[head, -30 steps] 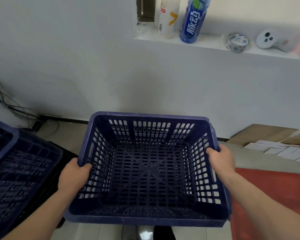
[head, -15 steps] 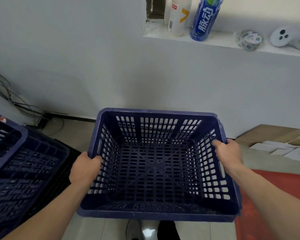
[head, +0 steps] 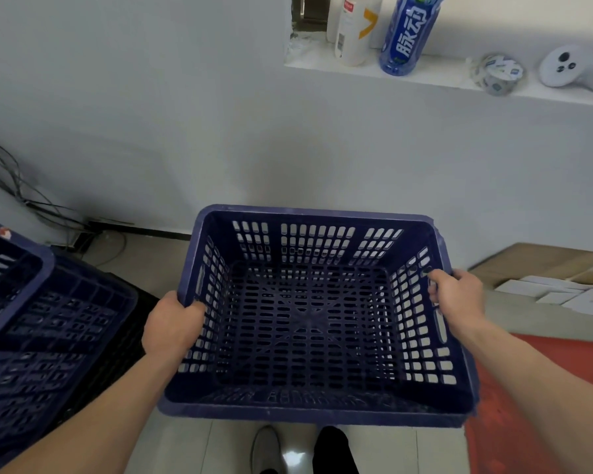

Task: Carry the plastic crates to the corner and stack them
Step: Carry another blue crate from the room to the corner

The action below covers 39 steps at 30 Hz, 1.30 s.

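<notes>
While the dark blue perforated plastic crate (head: 315, 241) hangs open side up above the pale tiled floor (head: 192, 446), both hands carry it by its side walls. The left hand (head: 172, 328) grips the left rim, its fingers (head: 195, 307) curled over the edge and clamped on the wall. The right hand (head: 456, 302) grips the right rim nearer the far corner, its fingers hooked inside and clamped likewise. The crate is in front of the white wall (head: 151, 114).

At the near left, more dark blue plastic crates (head: 48, 336) stand piled, apart from the carried one. A red mat (head: 528, 422) lies on the floor at the near right, with flat brown cardboard (head: 541, 261) beyond it. On the white ledge (head: 442, 82) at the far right stand a white bottle (head: 355, 29), a blue drink bottle (head: 408, 35), a roll of tape (head: 497, 73) and a round white device (head: 565, 65).
</notes>
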### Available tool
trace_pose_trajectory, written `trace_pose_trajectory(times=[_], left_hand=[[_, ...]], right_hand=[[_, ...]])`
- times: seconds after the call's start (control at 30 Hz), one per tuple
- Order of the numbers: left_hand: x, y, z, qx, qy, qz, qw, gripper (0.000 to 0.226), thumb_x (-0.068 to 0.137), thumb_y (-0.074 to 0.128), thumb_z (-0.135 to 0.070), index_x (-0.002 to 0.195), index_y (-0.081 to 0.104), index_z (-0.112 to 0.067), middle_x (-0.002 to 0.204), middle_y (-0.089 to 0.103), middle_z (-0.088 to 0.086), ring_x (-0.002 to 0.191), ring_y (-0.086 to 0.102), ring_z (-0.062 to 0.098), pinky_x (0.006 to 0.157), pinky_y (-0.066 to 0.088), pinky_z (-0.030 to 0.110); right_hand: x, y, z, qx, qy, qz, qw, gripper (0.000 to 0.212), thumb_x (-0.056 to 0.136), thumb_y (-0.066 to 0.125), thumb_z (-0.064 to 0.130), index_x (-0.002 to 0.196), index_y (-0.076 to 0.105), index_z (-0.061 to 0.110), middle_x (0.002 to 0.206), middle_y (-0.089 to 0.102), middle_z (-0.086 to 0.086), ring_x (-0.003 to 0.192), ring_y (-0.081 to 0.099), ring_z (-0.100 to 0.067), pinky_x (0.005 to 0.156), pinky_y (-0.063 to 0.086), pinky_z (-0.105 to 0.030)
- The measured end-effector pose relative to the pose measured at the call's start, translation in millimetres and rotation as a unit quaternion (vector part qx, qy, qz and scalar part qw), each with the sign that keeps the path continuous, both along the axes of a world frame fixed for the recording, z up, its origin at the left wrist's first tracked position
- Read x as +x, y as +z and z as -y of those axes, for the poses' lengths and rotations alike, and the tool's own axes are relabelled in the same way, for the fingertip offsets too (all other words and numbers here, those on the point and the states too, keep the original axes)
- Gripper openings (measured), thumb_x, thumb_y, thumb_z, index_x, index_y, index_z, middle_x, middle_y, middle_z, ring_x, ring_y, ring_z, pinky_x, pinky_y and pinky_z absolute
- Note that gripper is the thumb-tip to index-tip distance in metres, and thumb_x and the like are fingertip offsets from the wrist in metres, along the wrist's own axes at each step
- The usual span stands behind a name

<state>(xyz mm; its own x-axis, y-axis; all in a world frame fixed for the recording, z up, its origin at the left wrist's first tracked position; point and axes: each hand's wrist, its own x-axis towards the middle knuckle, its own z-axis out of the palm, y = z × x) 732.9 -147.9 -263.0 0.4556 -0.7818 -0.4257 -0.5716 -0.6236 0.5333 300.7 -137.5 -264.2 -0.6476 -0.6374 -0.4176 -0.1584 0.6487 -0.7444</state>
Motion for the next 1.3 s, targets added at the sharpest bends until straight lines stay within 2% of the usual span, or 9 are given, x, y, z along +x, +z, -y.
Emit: trace_pose_trajectory(times=[0.1,0.2,0.33,0.57,0.73,0.87,1.13,1.23,1.3], left_hand=[[0.0,-0.6,1.1,0.016,0.003,-0.005,1.000,0.014,0.090,0.060,-0.026,0.098,0.058,-0.015,0.091,0.063,0.008,0.082,0.061,0.030,0.075,0.053,0.039],[0.1,-1.9,2.0,0.021,0.000,0.002,1.000,0.015,0.089,0.061,-0.027,0.098,0.057,-0.015,0.092,0.064,0.008,0.082,0.061,0.029,0.078,0.055,0.041],[-0.4,-1.3,4.0,0.032,-0.009,0.024,0.999,0.016,0.088,0.062,-0.028,0.095,0.056,-0.015,0.090,0.062,0.008,0.080,0.060,0.030,0.076,0.054,0.040],[4.0,-2.6,8.1,0.033,-0.034,0.046,0.998,0.014,0.089,0.061,-0.029,0.087,0.054,-0.018,0.087,0.062,0.007,0.075,0.059,0.027,0.065,0.047,0.034],[7.0,-2.1,0.6,0.041,-0.065,0.048,0.996,0.019,0.090,0.062,-0.025,0.099,0.051,-0.013,0.089,0.061,0.008,0.075,0.058,0.027,0.059,0.043,0.033],[8.9,-3.1,-0.1,0.047,-0.070,0.054,0.995,0.023,0.089,0.063,-0.026,0.102,0.050,-0.013,0.090,0.061,0.008,0.077,0.060,0.029,0.067,0.051,0.037],[9.3,1.4,2.8,0.032,-0.071,0.018,0.997,0.023,0.089,0.061,-0.027,0.102,0.047,-0.015,0.091,0.061,0.005,0.078,0.060,0.027,0.069,0.054,0.038],[17.1,8.2,-7.0,0.011,-0.117,-0.035,0.992,0.034,0.090,0.063,-0.025,0.114,0.039,-0.024,0.102,0.060,0.001,0.090,0.061,0.027,0.080,0.054,0.040],[28.3,14.1,-19.5,0.015,-0.144,-0.092,0.985,0.045,0.087,0.065,-0.021,0.124,0.042,-0.027,0.115,0.060,0.002,0.102,0.060,0.025,0.087,0.052,0.039]], right_hand=[[-1.0,-2.3,1.9,0.012,0.020,-0.013,1.000,0.019,0.076,0.065,0.035,0.083,0.065,0.017,0.067,0.065,-0.002,0.066,0.057,-0.026,0.066,0.046,-0.046],[1.2,-1.0,-0.5,0.025,0.048,-0.043,0.998,0.014,0.082,0.066,0.034,0.090,0.064,0.022,0.080,0.070,-0.004,0.075,0.063,-0.029,0.079,0.054,-0.052],[5.8,0.2,-8.8,0.061,0.092,-0.084,0.990,0.019,0.088,0.066,0.033,0.104,0.059,0.025,0.092,0.070,0.001,0.085,0.067,-0.027,0.086,0.054,-0.049],[15.8,0.6,-22.1,0.151,0.093,-0.158,0.971,0.037,0.089,0.067,0.045,0.110,0.048,0.022,0.088,0.058,0.003,0.084,0.058,-0.030,0.077,0.044,-0.039],[17.0,1.8,-19.8,0.159,0.091,-0.172,0.968,0.040,0.089,0.065,0.050,0.111,0.047,0.021,0.088,0.059,0.003,0.085,0.059,-0.031,0.077,0.044,-0.039],[19.0,1.8,-17.0,0.174,0.087,-0.185,0.963,0.044,0.089,0.066,0.051,0.114,0.049,0.020,0.095,0.061,-0.003,0.085,0.056,-0.031,0.076,0.042,-0.038],[19.3,0.6,-16.1,0.172,0.090,-0.181,0.964,0.050,0.086,0.067,0.054,0.115,0.047,0.018,0.099,0.062,-0.007,0.091,0.060,-0.037,0.082,0.048,-0.045],[15.6,4.7,-18.4,0.143,0.119,-0.145,0.972,0.052,0.088,0.073,0.041,0.123,0.045,0.014,0.108,0.063,-0.010,0.095,0.059,-0.035,0.088,0.048,-0.047],[13.1,8.3,-20.7,0.145,0.145,-0.124,0.971,0.059,0.087,0.077,0.031,0.130,0.041,0.012,0.116,0.062,-0.014,0.098,0.059,-0.035,0.092,0.049,-0.048]])
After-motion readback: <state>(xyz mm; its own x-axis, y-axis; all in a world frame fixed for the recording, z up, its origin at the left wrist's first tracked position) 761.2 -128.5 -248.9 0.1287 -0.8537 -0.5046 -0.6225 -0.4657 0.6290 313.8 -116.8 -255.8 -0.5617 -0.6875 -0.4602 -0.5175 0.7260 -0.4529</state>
